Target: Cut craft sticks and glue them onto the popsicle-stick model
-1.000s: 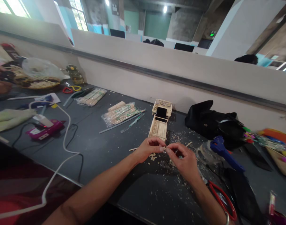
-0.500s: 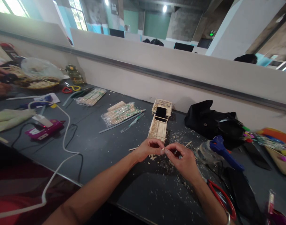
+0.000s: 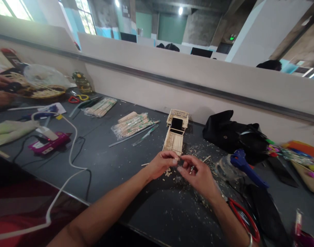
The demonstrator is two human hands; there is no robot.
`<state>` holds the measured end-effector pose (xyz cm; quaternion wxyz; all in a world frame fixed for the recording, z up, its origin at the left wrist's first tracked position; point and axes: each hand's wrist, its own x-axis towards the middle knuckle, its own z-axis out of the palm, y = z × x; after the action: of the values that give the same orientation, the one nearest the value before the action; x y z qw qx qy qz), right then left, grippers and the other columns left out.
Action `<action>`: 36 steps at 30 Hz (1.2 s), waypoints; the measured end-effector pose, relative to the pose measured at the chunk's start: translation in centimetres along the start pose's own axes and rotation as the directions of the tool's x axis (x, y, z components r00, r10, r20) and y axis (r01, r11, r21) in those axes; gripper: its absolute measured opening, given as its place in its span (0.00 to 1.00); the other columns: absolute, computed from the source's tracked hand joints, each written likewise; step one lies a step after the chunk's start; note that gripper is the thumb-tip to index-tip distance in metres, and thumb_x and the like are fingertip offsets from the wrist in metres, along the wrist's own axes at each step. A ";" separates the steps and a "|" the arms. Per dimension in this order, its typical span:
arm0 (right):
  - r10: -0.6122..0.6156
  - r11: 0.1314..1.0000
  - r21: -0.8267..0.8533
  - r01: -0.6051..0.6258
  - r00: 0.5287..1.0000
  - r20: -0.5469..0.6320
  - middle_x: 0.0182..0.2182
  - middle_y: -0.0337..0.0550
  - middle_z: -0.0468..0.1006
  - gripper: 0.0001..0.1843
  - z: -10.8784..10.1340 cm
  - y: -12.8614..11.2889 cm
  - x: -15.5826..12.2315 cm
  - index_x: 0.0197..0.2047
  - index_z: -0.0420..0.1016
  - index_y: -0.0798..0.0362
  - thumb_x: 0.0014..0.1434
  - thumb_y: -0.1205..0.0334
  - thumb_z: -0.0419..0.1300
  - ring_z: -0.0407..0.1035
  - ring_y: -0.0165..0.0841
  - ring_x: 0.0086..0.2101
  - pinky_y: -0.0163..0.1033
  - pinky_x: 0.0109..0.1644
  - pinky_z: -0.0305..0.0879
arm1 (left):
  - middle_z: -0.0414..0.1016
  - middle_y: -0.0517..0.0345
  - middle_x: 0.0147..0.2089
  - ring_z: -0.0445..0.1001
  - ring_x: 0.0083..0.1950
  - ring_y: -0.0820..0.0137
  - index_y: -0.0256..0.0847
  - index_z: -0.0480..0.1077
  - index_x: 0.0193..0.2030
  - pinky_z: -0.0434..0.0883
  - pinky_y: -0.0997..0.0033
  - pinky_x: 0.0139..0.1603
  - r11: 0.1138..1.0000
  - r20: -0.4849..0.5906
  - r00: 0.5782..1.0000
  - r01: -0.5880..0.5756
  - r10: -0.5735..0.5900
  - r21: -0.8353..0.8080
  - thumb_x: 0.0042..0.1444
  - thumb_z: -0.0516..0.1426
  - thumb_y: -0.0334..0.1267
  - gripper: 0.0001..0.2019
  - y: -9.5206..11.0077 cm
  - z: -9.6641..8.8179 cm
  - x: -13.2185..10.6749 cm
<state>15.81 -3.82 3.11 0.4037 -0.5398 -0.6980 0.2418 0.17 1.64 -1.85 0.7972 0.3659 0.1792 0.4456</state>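
At the far left of the tabletop lies a pink glue gun, and further right a clear packet of sticks. My left hand is curled, thumb and forefinger pinched on a tiny wood piece, just on the near side of the stick model. My right hand meets it fingertip to fingertip, pinching the same piece, its other fingers loosely bent. Further right sit a black bag and a blue glue gun.
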 end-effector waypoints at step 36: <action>-0.151 0.560 -0.784 -0.267 0.898 -0.413 0.49 0.65 0.77 0.44 -13.0 2.7 -4.8 0.56 0.71 0.57 0.55 0.28 0.47 0.68 0.59 0.50 0.63 0.53 0.63 | 0.64 0.64 0.22 0.62 0.26 0.77 0.38 0.72 0.22 0.64 0.72 0.31 0.985 0.002 0.999 -0.048 0.049 -0.164 0.34 0.74 0.41 0.17 -0.1 0.1 0.0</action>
<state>28.49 -8.87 6.79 0.2401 -0.7277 -0.6012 -0.2267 0.27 1.54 -1.81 0.8140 0.3045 0.1306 0.4772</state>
